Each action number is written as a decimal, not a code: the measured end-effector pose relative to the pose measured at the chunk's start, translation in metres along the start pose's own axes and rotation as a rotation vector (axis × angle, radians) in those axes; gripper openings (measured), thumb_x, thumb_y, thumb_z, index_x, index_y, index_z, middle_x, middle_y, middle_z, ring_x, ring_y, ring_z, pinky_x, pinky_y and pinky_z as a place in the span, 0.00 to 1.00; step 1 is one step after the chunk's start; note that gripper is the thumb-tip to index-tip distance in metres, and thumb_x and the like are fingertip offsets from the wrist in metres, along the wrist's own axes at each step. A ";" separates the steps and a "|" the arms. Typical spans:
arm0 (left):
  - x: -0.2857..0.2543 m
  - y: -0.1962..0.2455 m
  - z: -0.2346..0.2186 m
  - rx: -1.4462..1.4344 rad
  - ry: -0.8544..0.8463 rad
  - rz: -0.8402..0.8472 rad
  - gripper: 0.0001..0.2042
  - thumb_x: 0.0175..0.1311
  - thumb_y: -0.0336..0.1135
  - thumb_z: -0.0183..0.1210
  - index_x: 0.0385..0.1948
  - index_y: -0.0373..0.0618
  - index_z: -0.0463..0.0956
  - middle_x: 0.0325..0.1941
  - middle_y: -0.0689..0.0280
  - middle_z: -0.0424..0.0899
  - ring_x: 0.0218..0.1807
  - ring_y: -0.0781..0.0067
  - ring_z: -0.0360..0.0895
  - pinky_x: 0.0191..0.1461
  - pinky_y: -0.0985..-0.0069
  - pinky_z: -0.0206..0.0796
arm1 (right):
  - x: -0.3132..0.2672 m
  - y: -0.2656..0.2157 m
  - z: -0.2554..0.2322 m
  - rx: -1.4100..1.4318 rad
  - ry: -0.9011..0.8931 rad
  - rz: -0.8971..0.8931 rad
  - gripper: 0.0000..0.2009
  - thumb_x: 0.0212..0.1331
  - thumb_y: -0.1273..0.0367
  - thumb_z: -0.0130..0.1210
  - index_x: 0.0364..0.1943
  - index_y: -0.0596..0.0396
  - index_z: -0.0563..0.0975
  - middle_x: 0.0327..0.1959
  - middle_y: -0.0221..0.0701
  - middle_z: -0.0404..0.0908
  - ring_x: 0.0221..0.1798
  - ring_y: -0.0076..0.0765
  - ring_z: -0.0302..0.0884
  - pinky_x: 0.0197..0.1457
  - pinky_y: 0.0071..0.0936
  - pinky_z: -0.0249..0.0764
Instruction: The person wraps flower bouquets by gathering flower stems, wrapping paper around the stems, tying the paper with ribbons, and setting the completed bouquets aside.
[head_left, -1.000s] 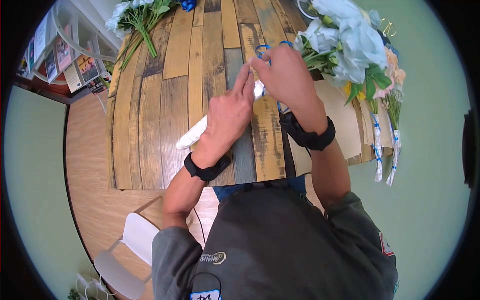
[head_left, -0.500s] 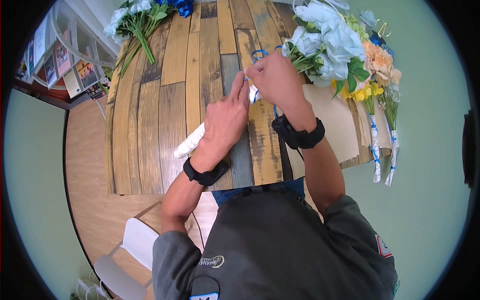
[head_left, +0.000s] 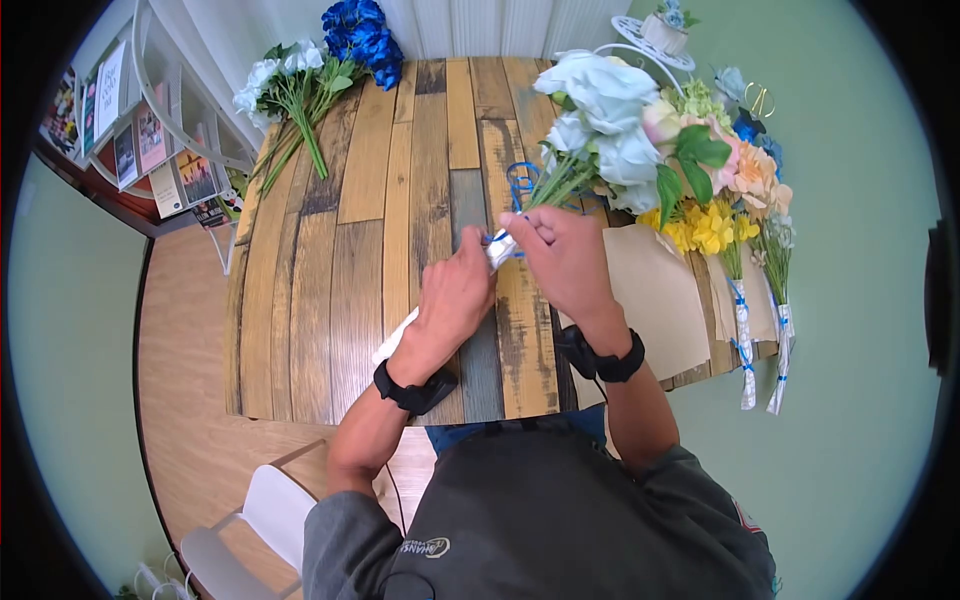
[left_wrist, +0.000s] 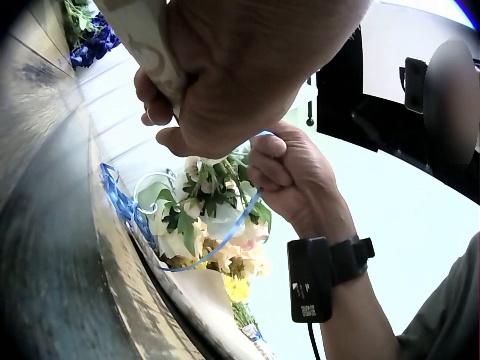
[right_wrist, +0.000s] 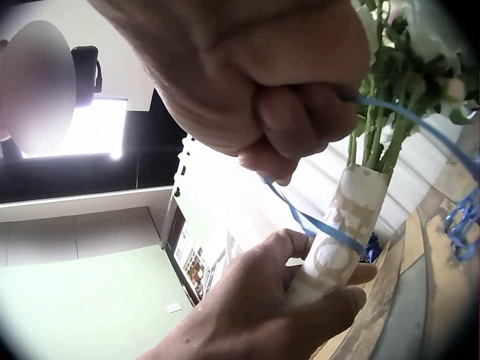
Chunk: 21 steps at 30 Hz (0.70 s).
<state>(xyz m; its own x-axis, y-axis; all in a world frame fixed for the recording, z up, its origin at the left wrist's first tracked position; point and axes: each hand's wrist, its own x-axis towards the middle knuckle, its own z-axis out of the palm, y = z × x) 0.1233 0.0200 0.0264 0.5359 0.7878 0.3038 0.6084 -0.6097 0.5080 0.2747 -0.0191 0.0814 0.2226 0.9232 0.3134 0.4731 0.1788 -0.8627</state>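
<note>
Our L hand (head_left: 455, 295) is clamped round the wrapped flower stems (right_wrist: 360, 196), prob. to steady 'em. Our R hand (head_left: 570, 265) grips the blue ribbon (right_wrist: 337, 235) (likely for tension).

At the far left corner of the wooden table (head_left: 350, 300), deep blue flowers (head_left: 362, 40) lie beside pale flowers (head_left: 290, 65) with green stems. Toward the right edge there are yellow flowers (head_left: 712, 228) and peach flowers (head_left: 755, 180). Behind, a white round stand (head_left: 630, 32) carries a small potted plant (head_left: 667, 28). A pale curtain (head_left: 470, 28) hangs beyond the table. On the left side is a rack with booklets (head_left: 165, 130), and lower, a white chair (head_left: 280, 510).
</note>
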 end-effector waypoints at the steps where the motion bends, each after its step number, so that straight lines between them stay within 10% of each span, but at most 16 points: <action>1: 0.000 0.000 0.001 -0.021 -0.011 -0.043 0.20 0.58 0.26 0.58 0.50 0.38 0.60 0.36 0.44 0.82 0.32 0.36 0.79 0.33 0.48 0.70 | -0.005 0.002 -0.001 0.002 0.001 -0.002 0.14 0.65 0.67 0.61 0.25 0.64 0.79 0.12 0.21 0.70 0.19 0.10 0.57 0.20 0.21 0.53; 21: 0.007 -0.027 0.012 -0.103 -0.012 0.012 0.32 0.55 0.25 0.61 0.66 0.44 0.62 0.37 0.42 0.82 0.38 0.35 0.79 0.41 0.47 0.71 | -0.016 0.035 -0.023 0.190 0.037 0.138 0.13 0.64 0.64 0.63 0.30 0.62 0.82 0.12 0.21 0.68 0.18 0.13 0.58 0.20 0.21 0.54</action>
<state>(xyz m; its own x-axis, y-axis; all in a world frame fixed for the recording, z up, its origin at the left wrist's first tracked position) 0.1181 0.0407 0.0050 0.5496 0.7793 0.3011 0.5393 -0.6062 0.5846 0.3077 -0.0353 0.0559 0.3072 0.9308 0.1983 0.2673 0.1156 -0.9567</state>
